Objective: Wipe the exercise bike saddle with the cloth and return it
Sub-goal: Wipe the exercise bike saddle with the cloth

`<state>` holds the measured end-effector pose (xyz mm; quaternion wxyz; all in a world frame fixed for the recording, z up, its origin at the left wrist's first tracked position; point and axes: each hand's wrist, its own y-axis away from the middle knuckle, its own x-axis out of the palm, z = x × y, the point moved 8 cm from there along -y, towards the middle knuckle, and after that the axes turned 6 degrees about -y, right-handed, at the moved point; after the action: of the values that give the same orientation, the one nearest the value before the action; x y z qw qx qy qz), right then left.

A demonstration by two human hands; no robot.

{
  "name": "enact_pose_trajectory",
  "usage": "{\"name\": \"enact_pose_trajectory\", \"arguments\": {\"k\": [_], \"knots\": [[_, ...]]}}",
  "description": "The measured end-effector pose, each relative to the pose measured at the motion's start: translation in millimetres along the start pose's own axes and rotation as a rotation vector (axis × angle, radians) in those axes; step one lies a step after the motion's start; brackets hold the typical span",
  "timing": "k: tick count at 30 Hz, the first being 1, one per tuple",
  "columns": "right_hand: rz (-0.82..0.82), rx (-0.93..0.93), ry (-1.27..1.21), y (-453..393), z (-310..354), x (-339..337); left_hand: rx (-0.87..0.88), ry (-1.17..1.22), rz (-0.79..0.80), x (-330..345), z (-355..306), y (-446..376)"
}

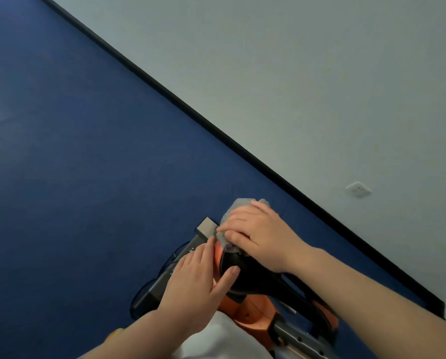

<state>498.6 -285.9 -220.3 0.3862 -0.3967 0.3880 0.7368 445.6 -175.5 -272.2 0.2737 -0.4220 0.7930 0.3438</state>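
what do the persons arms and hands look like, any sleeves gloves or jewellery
Both arms are bare from the frame edge down to the wrists, with no sleeves showing. The left hand and right hand wear no gloves, and no rings, watch or bracelet can be seen on the visible sides. Nails look short and unpainted. A bit of white garment shows between the forearms.

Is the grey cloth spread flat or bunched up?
Bunched up: the cloth sits crumpled under the right hand on the saddle.

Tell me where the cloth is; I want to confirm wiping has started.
In the head view, lower centre-right: the grey cloth lies pressed under the right hand on the far end of the black saddle.
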Motion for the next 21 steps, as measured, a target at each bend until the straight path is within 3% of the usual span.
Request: {"name": "enact_pose_trajectory", "arguments": {"k": [3,7,10,17,21], "knots": [[-0.116,0.131,0.018,-9.2,-17.2,-11.2,-0.02,0.009,0.006,-0.6,-0.1,0.2],[-0.001,0.001,0.036,1.8,19.5,10.8,0.03,0.032,-0.036,-5.9,-5.6,0.6],[0.01,-0.01,0.001,-0.1,11.2,2.1,0.024,0.044,-0.043,-6.6,-7.3,-1.9],[-0.256,0.191,-0.096,-4.9,-27.4,-11.8,0.035,-0.006,-0.059,-10.4,-14.9,-7.4],[-0.328,0.352,-0.185,7.8,-36.9,-9.5,0.035,0.003,-0.07,-11.6,-20.1,-8.5]]}}
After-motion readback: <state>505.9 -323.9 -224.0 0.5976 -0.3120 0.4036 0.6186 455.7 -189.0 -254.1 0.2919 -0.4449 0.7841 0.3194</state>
